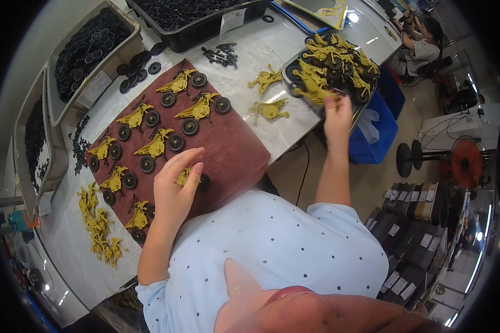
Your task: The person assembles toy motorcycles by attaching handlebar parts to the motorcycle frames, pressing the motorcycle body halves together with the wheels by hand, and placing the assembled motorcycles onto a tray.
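Note:
My right hand [338, 115] is closed on a yellow toy motorcycle [315, 93] at the near edge of a tray [288, 79] heaped with yellow and black toys; blur hides its details. On the reddish-brown mat [234, 145], several toy motorcycles [154, 143] with yellow bodies and black wheels lie in rows. Over the mat's near part my left hand [175, 180] is open, fingers stretched and thumb apart. Beneath it, another toy motorcycle [183, 177] is mostly hidden. Two loose yellow toy figures [265, 79] lie between mat and tray, the nearer one blurred.
Bins of black wheels [86, 55] and small black parts [197, 22] stand along the far and left sides. More yellow figures [99, 225] lie left of the mat. Below the tray is a blue bin [375, 130]. Another person [422, 47] sits at the far right, near a fan [466, 162].

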Tool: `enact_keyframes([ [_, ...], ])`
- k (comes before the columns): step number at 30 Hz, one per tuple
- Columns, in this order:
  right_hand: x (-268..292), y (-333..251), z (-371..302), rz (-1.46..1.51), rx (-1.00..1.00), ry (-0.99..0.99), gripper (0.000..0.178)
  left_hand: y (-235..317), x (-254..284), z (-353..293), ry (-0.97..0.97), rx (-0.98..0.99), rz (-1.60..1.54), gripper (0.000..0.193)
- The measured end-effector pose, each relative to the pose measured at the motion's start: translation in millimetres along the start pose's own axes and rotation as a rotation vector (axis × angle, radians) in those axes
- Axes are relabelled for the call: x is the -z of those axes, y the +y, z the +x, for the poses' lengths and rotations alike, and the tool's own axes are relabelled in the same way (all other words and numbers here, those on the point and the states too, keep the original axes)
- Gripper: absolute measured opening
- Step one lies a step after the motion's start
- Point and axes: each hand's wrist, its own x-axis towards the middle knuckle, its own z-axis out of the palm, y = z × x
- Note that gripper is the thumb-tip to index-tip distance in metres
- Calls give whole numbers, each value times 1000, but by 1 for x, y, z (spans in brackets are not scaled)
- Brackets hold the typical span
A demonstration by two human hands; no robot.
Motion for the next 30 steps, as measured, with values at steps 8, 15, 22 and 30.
enact_keyframes([
  [8,81,64,45,-382,-351,301,39,6,10,0,4,-145,200,18],
  [15,62,68,70,-704,-431,330,48,7,10,0,-22,-167,231,17],
  [22,92,86,90,-602,-472,323,46,8,16,-3,-15,-131,239,18],
  [30,55,71,101,-1084,-448,300,61,7,21,-6,-4,-93,270,18],
])
